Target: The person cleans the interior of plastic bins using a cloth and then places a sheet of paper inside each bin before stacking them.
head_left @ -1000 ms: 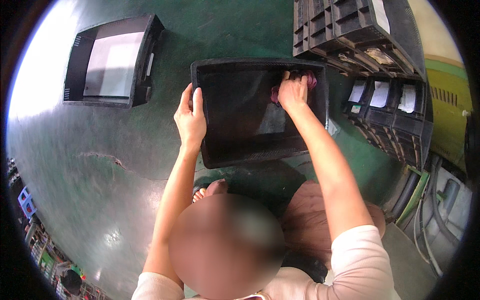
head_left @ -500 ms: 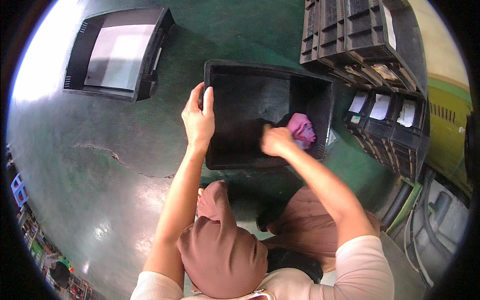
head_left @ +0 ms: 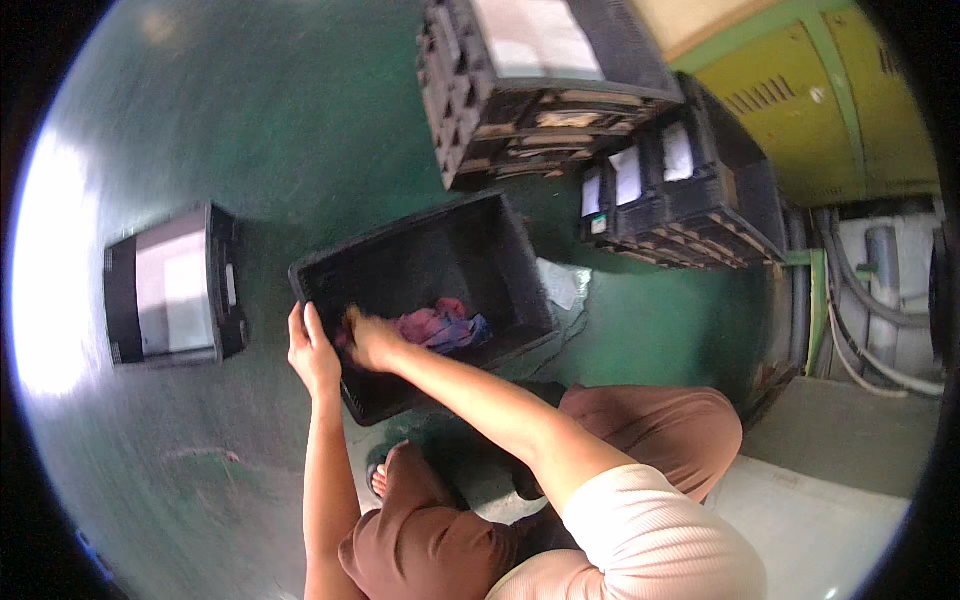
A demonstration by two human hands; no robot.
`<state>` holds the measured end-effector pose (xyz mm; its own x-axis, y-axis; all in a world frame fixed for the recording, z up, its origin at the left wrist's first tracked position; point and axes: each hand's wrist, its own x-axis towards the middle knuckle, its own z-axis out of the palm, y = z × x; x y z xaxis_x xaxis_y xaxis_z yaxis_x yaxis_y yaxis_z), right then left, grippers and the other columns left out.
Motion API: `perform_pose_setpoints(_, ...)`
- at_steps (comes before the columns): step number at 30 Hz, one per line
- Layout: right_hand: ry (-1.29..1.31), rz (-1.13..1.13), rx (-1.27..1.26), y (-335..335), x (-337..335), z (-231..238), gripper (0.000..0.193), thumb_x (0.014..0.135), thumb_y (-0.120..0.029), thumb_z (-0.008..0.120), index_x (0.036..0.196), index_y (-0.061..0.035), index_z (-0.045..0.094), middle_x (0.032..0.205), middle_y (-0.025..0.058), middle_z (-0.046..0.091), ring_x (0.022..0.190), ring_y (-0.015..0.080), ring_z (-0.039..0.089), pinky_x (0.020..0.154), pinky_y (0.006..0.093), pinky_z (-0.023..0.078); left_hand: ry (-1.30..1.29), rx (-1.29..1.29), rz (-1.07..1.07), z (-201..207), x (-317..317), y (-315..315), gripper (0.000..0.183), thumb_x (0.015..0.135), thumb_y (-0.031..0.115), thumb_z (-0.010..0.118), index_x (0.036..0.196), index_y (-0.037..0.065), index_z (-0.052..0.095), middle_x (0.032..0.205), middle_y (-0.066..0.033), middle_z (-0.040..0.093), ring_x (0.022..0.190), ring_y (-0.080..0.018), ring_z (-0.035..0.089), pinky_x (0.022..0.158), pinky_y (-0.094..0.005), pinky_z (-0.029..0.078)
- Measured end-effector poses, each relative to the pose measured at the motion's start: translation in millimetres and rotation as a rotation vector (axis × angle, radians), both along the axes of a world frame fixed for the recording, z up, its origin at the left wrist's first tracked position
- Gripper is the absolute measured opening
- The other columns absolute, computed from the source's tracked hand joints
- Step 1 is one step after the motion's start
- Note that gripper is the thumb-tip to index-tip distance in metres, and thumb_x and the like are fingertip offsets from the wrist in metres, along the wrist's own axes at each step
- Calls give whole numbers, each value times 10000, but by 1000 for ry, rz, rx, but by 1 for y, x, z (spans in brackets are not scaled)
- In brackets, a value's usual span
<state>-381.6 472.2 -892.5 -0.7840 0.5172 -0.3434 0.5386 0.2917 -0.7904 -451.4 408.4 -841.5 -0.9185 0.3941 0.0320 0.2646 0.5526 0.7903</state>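
A black plastic crate [head_left: 440, 225] sits tilted in view on the floor in front of me. My left hand [head_left: 315, 350] grips its left rim, thumb and fingers on either side of the wall. Inside the crate, near that same wall, my right hand [head_left: 372, 342] is closed and blurred by motion. A crumpled pink and blue-purple cloth [head_left: 440, 326] lies against the crate's bottom and runs to my right hand, with a reddish bit showing past the fingers. The fingertips themselves are partly hidden.
Another black crate [head_left: 222, 285] with a whitish sheet inside stands on the green floor at left. Stacked black crates [head_left: 455, 110] rise at the far side, with more labelled crates [head_left: 690, 200] to the right. Beyond are yellow-green cabinets [head_left: 780, 110] and grey pipes [head_left: 882, 260].
My right hand has swept leftward inside the crate, and the cloth has spread out along the bottom. The view has turned, so the crate appears rotated. My left hand keeps its rim hold.
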Motion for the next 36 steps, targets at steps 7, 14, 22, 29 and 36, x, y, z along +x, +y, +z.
perform_pose_setpoints(7,-270,376,484,21,75,71,466,720,-268,617,1130,-89,486,1086,150,527,1050,336,485,929,464,343,102,-85,-47,31,30,4,436,896,369,424,1130,15,525,1021,-216,587,949,-351,565,814,-377,432)
perform_pose_setpoints(14,-400,-168,-159,58,157,80,628,545,-202,751,1118,-126,505,1131,149,483,1024,342,510,835,402,454,402,-738,-110,72,64,22,506,900,418,365,1283,88,394,1230,-182,429,1094,-362,427,918,-404,367)
perform_pose_setpoints(22,299,659,-688,150,151,298,562,584,-110,685,1110,-31,501,975,89,579,861,183,563,729,328,463,-1076,502,-201,233,120,43,473,861,225,536,1282,75,379,1168,-96,469,1046,-171,465,931,-302,353)
perform_pose_setpoints(29,367,180,168,338,128,370,429,701,-310,678,1042,-60,606,976,86,640,877,193,603,673,328,510,49,-202,-796,312,171,75,254,736,167,604,959,76,525,867,-61,559,794,-212,549,693,-257,461)
perform_pose_setpoints(36,-581,172,633,412,85,288,1199,519,-630,711,1390,-83,95,1410,259,90,1287,433,138,1041,476,205,240,-654,-359,300,165,-10,284,687,270,653,909,102,596,835,-96,624,778,-271,617,685,-321,490)
